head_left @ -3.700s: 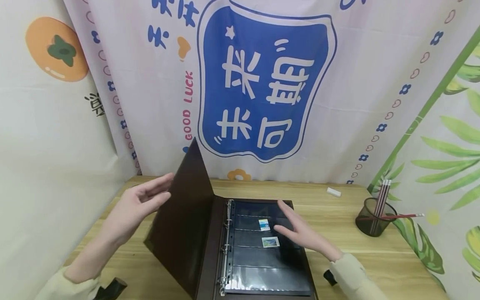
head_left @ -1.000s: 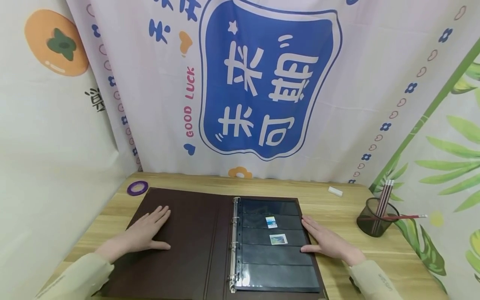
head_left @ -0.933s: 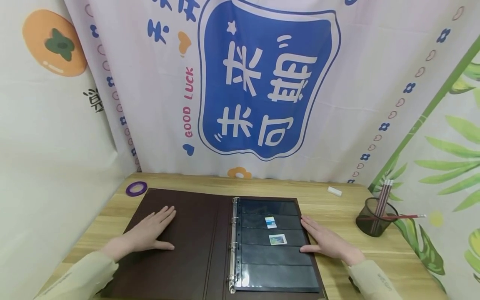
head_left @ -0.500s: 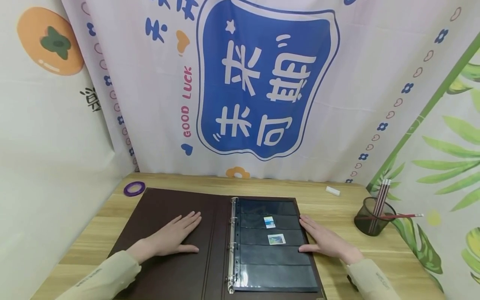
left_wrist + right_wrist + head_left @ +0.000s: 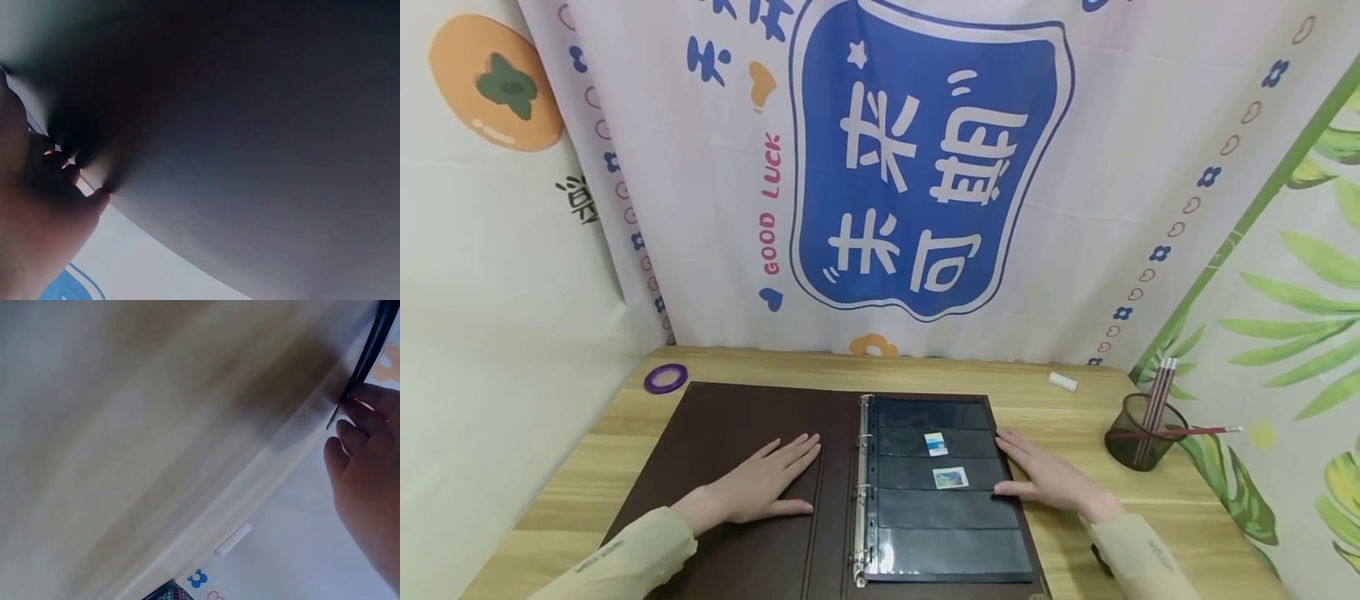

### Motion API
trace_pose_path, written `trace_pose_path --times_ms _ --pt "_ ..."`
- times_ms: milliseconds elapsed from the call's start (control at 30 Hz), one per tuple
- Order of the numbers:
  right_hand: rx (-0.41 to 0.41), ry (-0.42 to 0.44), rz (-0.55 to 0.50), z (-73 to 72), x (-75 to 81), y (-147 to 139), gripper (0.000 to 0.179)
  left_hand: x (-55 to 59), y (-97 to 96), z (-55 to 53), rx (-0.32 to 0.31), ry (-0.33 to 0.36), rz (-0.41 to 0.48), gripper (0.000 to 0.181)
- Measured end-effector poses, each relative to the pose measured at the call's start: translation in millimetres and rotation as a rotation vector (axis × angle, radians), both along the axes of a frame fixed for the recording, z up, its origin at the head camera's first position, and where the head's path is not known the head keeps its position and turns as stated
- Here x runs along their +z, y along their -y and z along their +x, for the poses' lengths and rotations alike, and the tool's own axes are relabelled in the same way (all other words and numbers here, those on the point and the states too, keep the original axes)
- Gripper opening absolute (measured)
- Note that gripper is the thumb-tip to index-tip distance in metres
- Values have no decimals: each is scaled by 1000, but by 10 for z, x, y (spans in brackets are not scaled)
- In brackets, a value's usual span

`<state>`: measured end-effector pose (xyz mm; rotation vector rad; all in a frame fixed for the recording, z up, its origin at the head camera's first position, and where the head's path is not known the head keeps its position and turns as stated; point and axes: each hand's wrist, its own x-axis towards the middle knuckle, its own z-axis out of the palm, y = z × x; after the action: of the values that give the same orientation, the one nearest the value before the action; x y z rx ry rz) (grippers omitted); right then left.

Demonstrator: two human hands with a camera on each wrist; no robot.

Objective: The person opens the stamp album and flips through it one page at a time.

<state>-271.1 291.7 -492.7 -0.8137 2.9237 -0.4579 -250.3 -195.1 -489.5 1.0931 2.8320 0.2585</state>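
Note:
A dark brown ring binder (image 5: 730, 417) lies spread flat on the wooden table, its metal rings (image 5: 862, 492) along the middle. On its right half is a black pocket page (image 5: 951, 550) holding two stamps, a blue-and-white one (image 5: 936, 444) above a green-blue one (image 5: 951, 477). My left hand (image 5: 760, 485) rests palm down on the bare left cover, fingers straight and reaching towards the spine. My right hand (image 5: 1048, 475) lies along the binder's right edge, fingers extended, thumb on the page margin. In the right wrist view the fingers (image 5: 353, 440) touch the binder's dark edge.
A purple ring-shaped roll (image 5: 666, 378) sits at the table's back left. At the back right lies a white eraser (image 5: 1062, 382), and a black mesh cup (image 5: 1146, 432) with several pencils stands further right. A printed curtain (image 5: 730, 208) hangs behind the table.
Earlier my left hand was at the raised cover; the cover now lies flat. Over the last second that hand has slid right across it, towards the spine. My right hand stays at the page edge.

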Motion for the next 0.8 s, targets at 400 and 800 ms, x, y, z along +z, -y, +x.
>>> trace_pose_path --times_ms 400,800 --pt "-55 48 -38 -500 -11 128 87 -32 -12 14 -5 -27 -10 88" --pt "-72 83 -14 -697 14 229 90 -36 -8 8 13 -18 -26 89"
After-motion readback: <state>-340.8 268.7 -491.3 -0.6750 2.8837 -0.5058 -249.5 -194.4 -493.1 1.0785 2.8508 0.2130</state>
